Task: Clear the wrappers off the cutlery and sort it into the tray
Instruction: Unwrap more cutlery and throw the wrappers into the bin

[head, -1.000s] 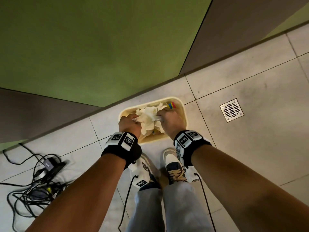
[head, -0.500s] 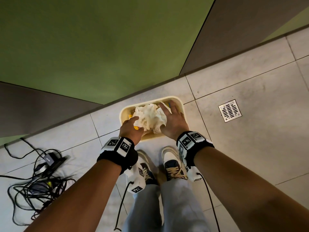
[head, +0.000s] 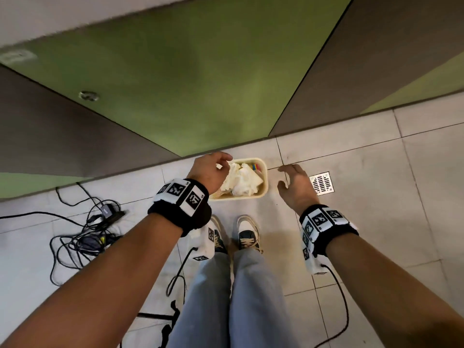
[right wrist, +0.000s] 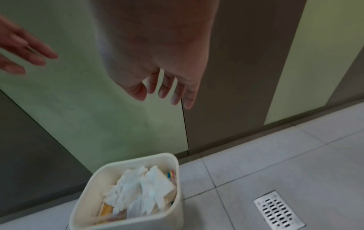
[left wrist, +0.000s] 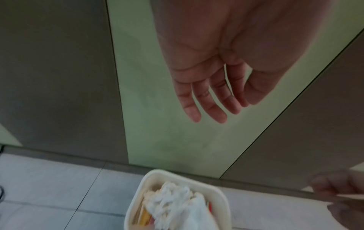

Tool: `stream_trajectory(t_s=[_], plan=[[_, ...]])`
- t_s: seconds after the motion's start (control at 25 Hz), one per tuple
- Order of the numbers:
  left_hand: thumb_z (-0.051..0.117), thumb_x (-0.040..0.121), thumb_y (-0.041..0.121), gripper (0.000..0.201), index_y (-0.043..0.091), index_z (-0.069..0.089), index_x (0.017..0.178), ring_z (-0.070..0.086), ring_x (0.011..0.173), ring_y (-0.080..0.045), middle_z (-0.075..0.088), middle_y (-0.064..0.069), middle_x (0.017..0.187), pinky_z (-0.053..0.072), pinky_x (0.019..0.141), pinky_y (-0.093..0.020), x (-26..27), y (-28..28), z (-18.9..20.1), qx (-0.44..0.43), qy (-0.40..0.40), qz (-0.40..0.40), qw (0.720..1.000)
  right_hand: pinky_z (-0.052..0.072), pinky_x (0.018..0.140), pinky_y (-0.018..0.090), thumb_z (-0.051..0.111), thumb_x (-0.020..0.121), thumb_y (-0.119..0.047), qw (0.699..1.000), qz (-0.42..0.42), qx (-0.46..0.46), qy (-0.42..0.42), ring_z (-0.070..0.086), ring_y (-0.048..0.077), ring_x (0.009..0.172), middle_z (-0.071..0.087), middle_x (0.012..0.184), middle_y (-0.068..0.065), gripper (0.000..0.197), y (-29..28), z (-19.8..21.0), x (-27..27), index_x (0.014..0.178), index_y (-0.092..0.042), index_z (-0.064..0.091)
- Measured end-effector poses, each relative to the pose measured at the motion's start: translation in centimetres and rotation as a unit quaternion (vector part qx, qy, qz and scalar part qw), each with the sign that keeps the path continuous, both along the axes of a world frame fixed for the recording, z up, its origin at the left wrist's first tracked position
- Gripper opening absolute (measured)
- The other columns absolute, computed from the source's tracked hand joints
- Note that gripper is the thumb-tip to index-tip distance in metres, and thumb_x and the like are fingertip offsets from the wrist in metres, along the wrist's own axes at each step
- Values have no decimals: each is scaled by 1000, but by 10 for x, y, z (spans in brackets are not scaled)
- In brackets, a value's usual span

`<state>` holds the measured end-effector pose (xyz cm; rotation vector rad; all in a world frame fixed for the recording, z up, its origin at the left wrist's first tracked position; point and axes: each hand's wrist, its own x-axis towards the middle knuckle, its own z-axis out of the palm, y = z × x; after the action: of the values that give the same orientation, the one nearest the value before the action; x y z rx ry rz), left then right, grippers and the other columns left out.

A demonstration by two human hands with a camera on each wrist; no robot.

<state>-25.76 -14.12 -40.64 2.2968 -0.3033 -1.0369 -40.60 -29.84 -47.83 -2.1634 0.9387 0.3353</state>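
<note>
A cream waste bin (head: 265, 176) stands on the tiled floor against the cabinet base, filled with crumpled white paper wrappers (head: 241, 182). My left hand (head: 218, 164) hovers over the bin's left edge, fingers relaxed and holding nothing. My right hand (head: 288, 175) hangs to the right of the bin, fingers spread and empty. The left wrist view shows the left hand (left wrist: 208, 101) as a bare open palm above the bin (left wrist: 138, 193) and wrappers (left wrist: 173, 200). In the right wrist view the right hand (right wrist: 163, 88) is open too, above the bin (right wrist: 126, 221) and wrappers (right wrist: 141, 189). No cutlery or tray is in view.
Green and grey cabinet fronts (head: 200, 91) rise behind the bin. A metal floor drain (head: 321, 183) lies right of the bin. Tangled black cables (head: 82, 234) lie on the tiles at the left. My shoes (head: 247, 232) stand just before the bin.
Both hands were pressing the wrappers down into the bin. They have let go, lifted and moved apart, the right one out past the bin's right side.
</note>
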Motion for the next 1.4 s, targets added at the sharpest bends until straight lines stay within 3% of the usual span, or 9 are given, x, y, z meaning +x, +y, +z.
stream_trajectory(t_s=[0.32,0.48,0.6,0.68,0.8,0.96,1.08,1.24,1.4], plan=[[50,92,11,28,9,62,117,63,96,-16,66,-6,117,44,83,-15,-5,-14,227,-95,-123,-43,987,46,95,36,54,85,-9,990,58,-82,-97,53,32,114,58,119,15,32,-28,207,10,117,-7,58],[52,92,12,27,13,61,118,48,69,7,60,3,101,37,60,8,4,5,302,-129,-168,-37,977,52,87,37,53,88,-12,975,116,-69,-174,61,26,95,62,106,8,29,-17,296,34,117,-12,58],[52,92,14,26,14,61,117,45,67,8,56,5,96,39,63,-2,18,25,342,-146,-194,-19,970,51,79,32,55,88,-13,956,158,-63,-239,59,19,85,59,93,1,29,-2,352,62,117,-13,58],[55,90,12,25,13,63,114,47,65,1,57,3,92,41,67,-10,32,39,364,-171,-219,19,960,50,76,30,56,87,-12,946,173,-64,-269,58,18,82,59,91,-1,29,7,378,85,116,-15,58],[57,88,11,23,16,65,110,52,64,-9,59,5,87,40,61,-4,62,70,393,-187,-263,83,943,46,70,27,57,87,-11,934,188,-60,-298,57,18,76,59,89,-1,25,29,411,132,112,-14,60],[55,89,8,22,14,66,107,55,55,3,59,4,87,46,56,-4,111,121,420,-206,-295,142,922,50,71,30,57,85,-11,921,207,-78,-319,58,23,69,62,85,-2,21,68,442,195,104,-14,63],[56,88,8,22,13,67,107,56,64,-9,61,2,91,47,67,-8,157,169,435,-181,-337,185,905,51,78,33,57,85,-12,910,250,-94,-316,57,21,74,61,88,-3,22,105,461,251,105,-15,63],[57,87,9,25,13,65,110,56,74,-15,64,-7,109,45,81,-24,209,232,436,-125,-359,251,890,45,86,26,58,85,-13,895,304,-128,-299,54,14,84,66,103,4,25,153,475,314,110,-13,63],[65,80,25,35,22,63,114,56,108,-28,52,-10,129,43,99,-36,244,284,423,40,-386,258,885,46,90,30,56,86,-17,885,357,-148,-261,58,21,104,64,113,3,28,199,483,351,114,-16,60]])
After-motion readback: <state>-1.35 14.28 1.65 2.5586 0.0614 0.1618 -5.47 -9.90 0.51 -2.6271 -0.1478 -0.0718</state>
